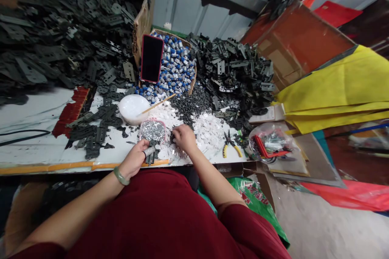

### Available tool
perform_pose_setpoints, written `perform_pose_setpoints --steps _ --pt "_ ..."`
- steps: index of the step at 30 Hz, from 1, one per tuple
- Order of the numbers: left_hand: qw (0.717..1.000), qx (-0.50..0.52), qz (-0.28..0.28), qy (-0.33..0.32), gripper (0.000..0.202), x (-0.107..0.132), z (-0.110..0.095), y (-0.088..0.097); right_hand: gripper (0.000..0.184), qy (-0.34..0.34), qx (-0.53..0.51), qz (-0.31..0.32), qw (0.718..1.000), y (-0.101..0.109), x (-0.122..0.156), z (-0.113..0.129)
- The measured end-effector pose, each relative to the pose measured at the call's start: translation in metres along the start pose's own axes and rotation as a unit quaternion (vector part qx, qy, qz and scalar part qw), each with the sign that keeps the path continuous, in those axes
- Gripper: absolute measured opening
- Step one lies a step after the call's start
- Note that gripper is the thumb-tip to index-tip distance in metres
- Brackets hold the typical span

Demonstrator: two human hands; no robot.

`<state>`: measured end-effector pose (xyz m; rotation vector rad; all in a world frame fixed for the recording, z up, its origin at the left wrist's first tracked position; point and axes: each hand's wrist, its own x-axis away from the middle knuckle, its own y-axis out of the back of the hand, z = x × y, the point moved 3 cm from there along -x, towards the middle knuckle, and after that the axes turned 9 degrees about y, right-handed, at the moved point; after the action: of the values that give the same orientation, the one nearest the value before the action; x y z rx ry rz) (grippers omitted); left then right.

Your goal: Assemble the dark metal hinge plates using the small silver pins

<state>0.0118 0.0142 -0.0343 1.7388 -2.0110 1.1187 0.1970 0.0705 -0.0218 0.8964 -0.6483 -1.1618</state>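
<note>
My left hand (135, 158), near the table's front edge, is closed on a dark grey slotted metal bracket (151, 154). A small whitish piece shows on the bracket's top. My right hand (184, 136) is bent down with its fingers together, beside small dark parts; what they pinch, if anything, is hidden. Just beyond my left hand stands a pink-rimmed tub of shiny metal pins (152, 130). Loose silvery pins (178, 153) lie under my right hand. Small white plastic pieces (209, 131) are heaped to its right, and small black parts (191, 103) behind it.
A white bowl (129, 107) with a wooden stick (158, 104) stands behind the tub. A phone (152, 58) leans against a carton of blue-and-grey parts (179, 64). Bracket piles (234, 68) rise on both sides. Yellow-handled pliers (231, 145) lie right, by a plastic-lined container (270, 143).
</note>
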Motion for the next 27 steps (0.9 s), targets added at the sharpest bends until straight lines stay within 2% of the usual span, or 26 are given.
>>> perform_pose_setpoints --steps 2,5,7,9,12,14,16,20,22,25,27 --pt "1.0 -0.006 0.001 -0.002 0.033 0.0 0.0 0.0 0.016 -0.041 0.118 -0.026 0.992 0.008 -0.007 -0.017" --pt "1.0 -0.011 0.004 -0.007 0.029 0.0 -0.001 -0.001 0.014 -0.034 0.169 0.002 0.985 0.008 -0.011 -0.025" --pt "1.0 -0.014 0.002 -0.011 0.028 0.0 -0.001 -0.001 0.012 -0.032 0.125 -0.003 0.992 0.005 -0.009 -0.017" --pt "1.0 -0.021 -0.001 -0.018 0.027 -0.001 -0.001 -0.002 0.012 -0.025 0.014 0.001 1.0 -0.001 -0.004 -0.002" --pt "0.999 -0.032 -0.006 -0.04 0.027 -0.001 -0.003 -0.002 0.009 0.03 -0.145 0.046 0.988 -0.011 0.005 0.028" --pt "0.998 -0.039 -0.007 -0.051 0.026 -0.001 -0.004 -0.002 0.007 0.047 -0.169 0.062 0.983 -0.013 0.01 0.043" --pt "0.998 -0.046 -0.001 -0.052 0.026 -0.001 -0.004 -0.001 0.007 0.034 -0.155 0.061 0.985 -0.012 0.012 0.051" --pt "0.997 -0.069 0.015 -0.037 0.022 0.0 -0.002 0.001 0.008 0.01 -0.118 0.061 0.991 -0.012 0.016 0.057" --pt "0.991 -0.119 0.006 -0.06 0.021 0.001 -0.002 0.003 0.008 -0.003 -0.128 0.052 0.99 -0.017 0.019 0.058" --pt "0.973 -0.202 -0.002 -0.107 0.022 0.004 -0.002 0.003 0.007 -0.008 -0.214 0.05 0.976 -0.024 0.023 0.05" --pt "0.973 -0.21 0.023 -0.097 0.021 0.004 0.0 0.001 0.008 0.009 -0.27 0.08 0.96 -0.023 0.022 0.037"
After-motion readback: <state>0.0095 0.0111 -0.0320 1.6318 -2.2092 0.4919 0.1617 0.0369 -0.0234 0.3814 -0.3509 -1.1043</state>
